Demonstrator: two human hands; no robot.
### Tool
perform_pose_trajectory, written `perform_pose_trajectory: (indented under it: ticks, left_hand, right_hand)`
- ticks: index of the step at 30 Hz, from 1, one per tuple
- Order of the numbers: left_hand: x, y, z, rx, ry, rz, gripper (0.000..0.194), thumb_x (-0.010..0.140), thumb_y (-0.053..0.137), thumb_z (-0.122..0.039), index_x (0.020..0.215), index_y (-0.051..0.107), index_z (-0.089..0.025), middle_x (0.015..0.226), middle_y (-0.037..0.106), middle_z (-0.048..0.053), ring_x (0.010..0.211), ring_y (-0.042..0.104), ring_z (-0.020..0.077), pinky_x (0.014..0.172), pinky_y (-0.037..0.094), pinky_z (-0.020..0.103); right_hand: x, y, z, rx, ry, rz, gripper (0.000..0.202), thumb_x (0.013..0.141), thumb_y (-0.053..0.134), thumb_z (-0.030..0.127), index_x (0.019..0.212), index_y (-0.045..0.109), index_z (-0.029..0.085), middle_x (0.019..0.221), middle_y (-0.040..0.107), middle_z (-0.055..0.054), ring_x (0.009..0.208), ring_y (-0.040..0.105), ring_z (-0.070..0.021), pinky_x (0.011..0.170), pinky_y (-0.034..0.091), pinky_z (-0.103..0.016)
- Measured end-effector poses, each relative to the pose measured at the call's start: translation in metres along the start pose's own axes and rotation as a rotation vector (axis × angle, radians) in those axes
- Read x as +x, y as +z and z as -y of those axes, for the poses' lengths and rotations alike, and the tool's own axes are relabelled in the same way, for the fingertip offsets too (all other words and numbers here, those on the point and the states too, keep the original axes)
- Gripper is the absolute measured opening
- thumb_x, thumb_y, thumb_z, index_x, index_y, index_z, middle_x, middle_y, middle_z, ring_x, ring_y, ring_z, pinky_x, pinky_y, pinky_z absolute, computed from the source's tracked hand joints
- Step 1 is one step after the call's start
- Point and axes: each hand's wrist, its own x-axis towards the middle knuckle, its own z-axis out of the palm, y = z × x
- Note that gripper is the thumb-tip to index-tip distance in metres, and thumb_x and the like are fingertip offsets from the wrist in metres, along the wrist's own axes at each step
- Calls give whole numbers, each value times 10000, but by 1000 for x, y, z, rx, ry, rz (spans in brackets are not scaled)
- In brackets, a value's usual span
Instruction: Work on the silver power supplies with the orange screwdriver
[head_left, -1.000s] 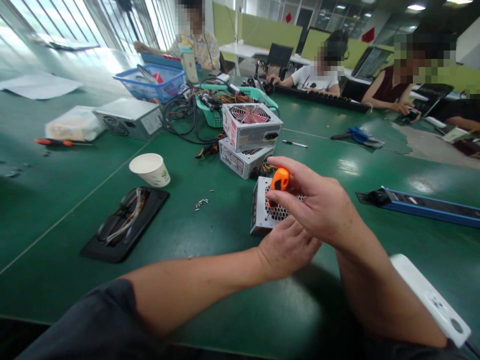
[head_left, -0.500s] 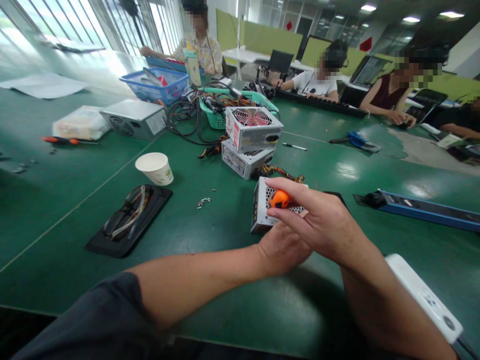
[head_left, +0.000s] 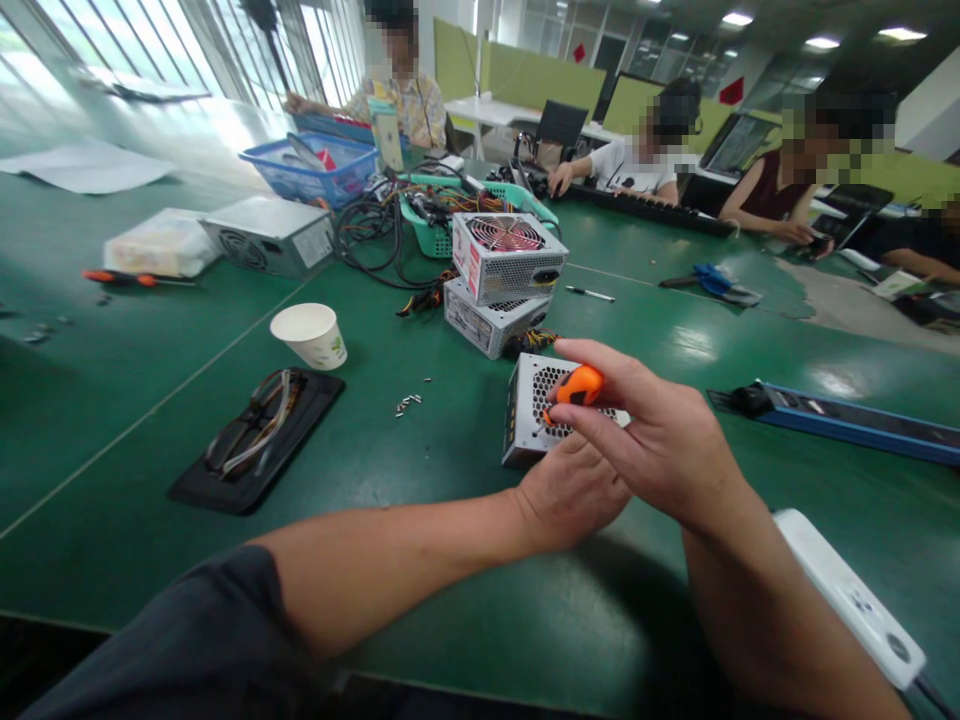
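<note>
My right hand (head_left: 660, 425) is closed on a screwdriver with an orange and black handle (head_left: 583, 384), gripped between thumb and fingers. Its shaft points down toward the near-left part of a grey power supply unit (head_left: 528, 388); the tip is hard to make out. That unit lies on the green table with its honeycomb vent facing up. My left hand (head_left: 574, 495) grips the unit's near side, its fingers partly hidden behind my right hand. Several small screws (head_left: 407, 403) lie loose to the left of the unit.
Two stacked power supplies (head_left: 506, 265) stand just beyond. A paper cup (head_left: 309, 335) and glasses on a black case (head_left: 259, 440) sit to the left. At right are a power strip (head_left: 847, 595) and a blue bar-shaped item (head_left: 862, 422). Several people sit across the table.
My right hand has shifted slightly right and the screwdriver handle has tilted, showing more of the power supply's vent. My left hand stays put. A co-worker's arm across the table has moved.
</note>
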Motion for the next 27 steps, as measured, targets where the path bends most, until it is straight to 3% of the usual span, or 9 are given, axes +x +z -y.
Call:
perform_pose_trajectory:
  ticks: [5, 9, 13, 18, 22, 27]
  left_hand:
    - [-5, 9, 1, -15, 26, -173, 398, 1036, 465, -140, 1424, 548, -146, 1461, 619, 126, 1405, 560, 271, 1270, 367, 504]
    - [-6, 9, 2, -45, 45, -162, 378, 1047, 460, -154, 1413, 552, -126, 1444, 628, 160, 1341, 613, 266, 1226, 429, 499]
    - [-6, 10, 2, -42, 51, -173, 375, 1040, 458, -142, 1401, 562, -123, 1432, 637, 155, 1341, 616, 273, 1254, 392, 509]
    - [-6, 9, 0, -25, 36, -147, 440, 1029, 459, -134, 1466, 509, -122, 1517, 575, 151, 1445, 527, 294, 1266, 363, 547]
    - [-5, 9, -3, 21, -16, -212, 468, 1036, 431, -134, 1502, 480, -113, 1571, 528, 141, 1496, 464, 294, 1280, 337, 544]
    - [-4, 3, 1, -19, -4, -227, 409, 1046, 447, -147, 1442, 548, -130, 1474, 620, 133, 1408, 562, 268, 1255, 387, 498]
  right_hand:
    - [-1, 0, -4, 152, 86, -94, 516, 923, 757, 270, 1419, 617, 294, 1367, 727, -20, 971, 788, -159, 916, 622, -272]
    - [-2, 1, -6, 188, 104, -109, 513, 922, 758, 266, 1413, 621, 313, 1382, 718, -5, 966, 784, -145, 905, 622, -263]
    - [-2, 1, -6, 169, 99, -90, 516, 918, 760, 261, 1413, 620, 292, 1353, 734, -9, 916, 785, -131, 887, 618, -242]
    - [1, 2, -6, 76, 102, -43, 488, 910, 761, 272, 1384, 647, 254, 1312, 752, -31, 973, 783, -172, 929, 610, -286]
    - [2, 5, -7, 61, 111, 24, 478, 924, 737, 266, 1392, 643, 243, 1290, 760, -40, 998, 781, -193, 929, 616, -315]
    - [0, -5, -6, 114, 120, -24, 480, 931, 730, 300, 1398, 628, 263, 1285, 750, -35, 985, 777, -189, 918, 633, -330]
